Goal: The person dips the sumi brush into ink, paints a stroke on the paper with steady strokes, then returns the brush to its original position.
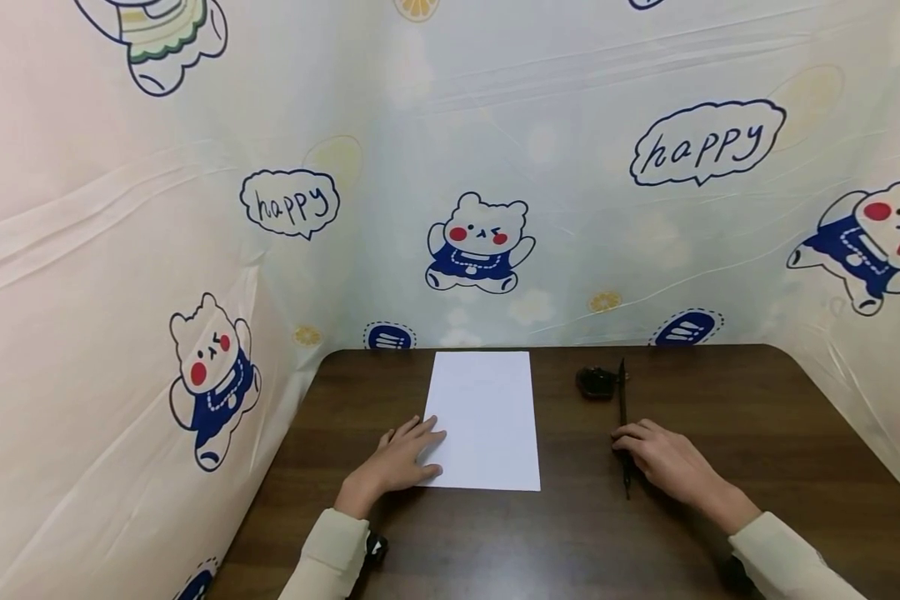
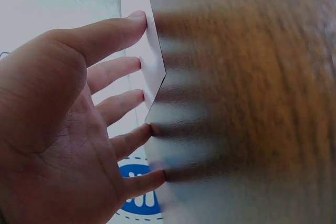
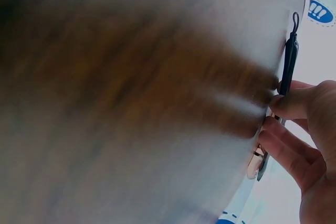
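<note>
A white sheet of paper (image 1: 483, 417) lies on the brown table. My left hand (image 1: 397, 457) rests over its lower left edge with fingers spread; in the left wrist view the thumb and two fingers touch the sheet (image 2: 152, 51), while the others come down at its border and on the wood. To the right of the paper, my right hand (image 1: 667, 458) pinches a dark writing brush (image 1: 622, 404) near its middle. The brush lies nearly straight away from me, its pointed tip at the far end. A hanging loop shows at the near end of the brush (image 3: 289, 64) in the right wrist view.
A small black glossy container (image 1: 596, 382) stands just left of the brush's far end. Printed cloth (image 1: 570, 250) hangs right behind the table (image 1: 495, 542) and along both sides. A small black object (image 1: 377, 547) sits by the left sleeve.
</note>
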Tool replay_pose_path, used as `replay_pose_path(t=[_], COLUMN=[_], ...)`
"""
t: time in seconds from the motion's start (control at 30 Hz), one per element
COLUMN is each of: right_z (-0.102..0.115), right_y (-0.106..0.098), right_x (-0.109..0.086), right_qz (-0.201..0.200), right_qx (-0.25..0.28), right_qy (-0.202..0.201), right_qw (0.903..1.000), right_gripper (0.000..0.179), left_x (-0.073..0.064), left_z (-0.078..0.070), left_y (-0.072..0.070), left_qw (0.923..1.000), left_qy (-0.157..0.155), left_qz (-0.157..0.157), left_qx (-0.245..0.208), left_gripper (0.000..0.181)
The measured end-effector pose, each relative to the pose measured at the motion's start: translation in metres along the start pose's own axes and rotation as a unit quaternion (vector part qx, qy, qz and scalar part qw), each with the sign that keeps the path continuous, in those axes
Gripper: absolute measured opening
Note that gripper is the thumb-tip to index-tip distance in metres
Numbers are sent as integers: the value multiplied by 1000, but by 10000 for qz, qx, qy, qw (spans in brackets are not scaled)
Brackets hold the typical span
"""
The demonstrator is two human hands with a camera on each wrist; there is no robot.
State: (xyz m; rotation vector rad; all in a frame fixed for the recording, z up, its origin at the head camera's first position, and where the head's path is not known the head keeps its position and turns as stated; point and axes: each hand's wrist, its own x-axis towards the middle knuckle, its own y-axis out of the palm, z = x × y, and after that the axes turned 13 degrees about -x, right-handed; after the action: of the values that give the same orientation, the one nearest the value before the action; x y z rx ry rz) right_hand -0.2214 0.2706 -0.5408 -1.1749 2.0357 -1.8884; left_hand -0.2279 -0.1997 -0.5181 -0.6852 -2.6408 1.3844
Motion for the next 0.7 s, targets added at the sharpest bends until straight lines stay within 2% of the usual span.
replay_pose_path(t=[0.23, 0.7], right_z=[0, -4], right_y=[2, 4], right_x=[-1, 1], right_qz=[-186, -238], right_qx=[31, 125], right_qy=[-96, -102], right_qw=[9998, 9996], right_gripper=[28, 29], left_x=[0, 4], left_z=[0, 4], left_y=[1, 1], left_qw=[10000, 9999], left_qy=[-39, -95], left_qz=[37, 65], left_qx=[-50, 41], left_gripper=[59, 60])
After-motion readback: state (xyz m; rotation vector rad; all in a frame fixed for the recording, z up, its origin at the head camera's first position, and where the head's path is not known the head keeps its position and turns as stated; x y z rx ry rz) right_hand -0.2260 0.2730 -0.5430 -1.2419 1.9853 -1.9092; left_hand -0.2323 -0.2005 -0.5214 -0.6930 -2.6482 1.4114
